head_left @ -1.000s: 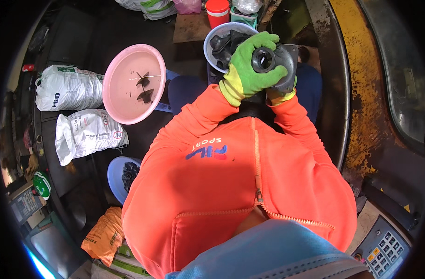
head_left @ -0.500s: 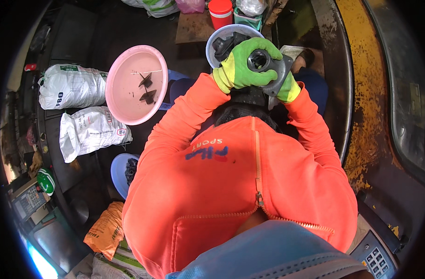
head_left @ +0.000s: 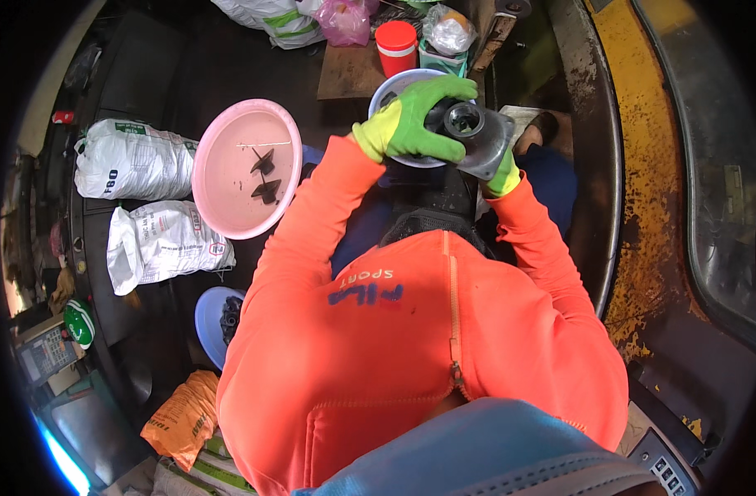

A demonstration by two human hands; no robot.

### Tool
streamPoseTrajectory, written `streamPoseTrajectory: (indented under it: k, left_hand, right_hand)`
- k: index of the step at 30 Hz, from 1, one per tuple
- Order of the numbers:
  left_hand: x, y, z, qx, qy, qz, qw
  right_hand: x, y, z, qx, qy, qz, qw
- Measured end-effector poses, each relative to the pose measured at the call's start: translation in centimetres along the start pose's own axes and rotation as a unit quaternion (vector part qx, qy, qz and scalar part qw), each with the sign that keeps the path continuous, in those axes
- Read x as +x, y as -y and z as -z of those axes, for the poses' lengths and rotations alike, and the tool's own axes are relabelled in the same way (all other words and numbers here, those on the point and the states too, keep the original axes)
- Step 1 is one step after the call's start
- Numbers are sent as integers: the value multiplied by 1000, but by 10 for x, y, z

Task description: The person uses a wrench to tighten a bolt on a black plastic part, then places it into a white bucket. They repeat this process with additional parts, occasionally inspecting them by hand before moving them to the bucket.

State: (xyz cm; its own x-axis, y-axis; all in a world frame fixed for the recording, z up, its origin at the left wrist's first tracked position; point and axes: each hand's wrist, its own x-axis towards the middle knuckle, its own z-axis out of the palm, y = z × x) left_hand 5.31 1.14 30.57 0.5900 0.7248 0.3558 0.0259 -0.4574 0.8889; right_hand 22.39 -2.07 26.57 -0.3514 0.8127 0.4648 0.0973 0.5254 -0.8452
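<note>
A black plastic part (head_left: 495, 142) with a round threaded opening and a squarish flange is held up in front of my chest. My left hand (head_left: 419, 120), in a green and yellow glove, curves its thumb and fingers about the round collar. On the flange's lower right side my right hand (head_left: 504, 175), gloved alike, supports the part; most of its fingers are hidden behind it. Just beyond my hands stands a light blue basin (head_left: 384, 88), largely covered by the left glove. To the left, a pink basin (head_left: 215, 194) contains dark finned pieces (head_left: 265, 192) joined by a thin stem.
White sacks (head_left: 138, 161) lie left of the pink basin. A blue bowl (head_left: 206, 318) of black parts sits near my left side, above an orange bag (head_left: 180, 422). A red container (head_left: 396, 48) stands at the far side. Rusty yellow machinery (head_left: 634, 207) rises on the right.
My left hand has shifted slightly left and its fingers have loosened around the collar. The black part has tilted, showing more of the round opening. The view has shifted slightly.
</note>
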Motion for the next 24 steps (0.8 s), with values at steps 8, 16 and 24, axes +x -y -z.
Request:
streamPoseTrajectory:
  k: [8, 16, 24]
  left_hand:
    - [-10, 9, -60, 20, -218, -91, 972]
    - [-9, -6, -43, 10, -150, -99, 984]
    - [-12, -5, -30, -69, -6, -65, 995]
  right_hand:
    - [-13, -2, -14, -46, -197, 12, 979]
    - [-10, 6, 3, 86, -23, -16, 996]
    - [-23, 0, 14, 144, 147, -99, 974]
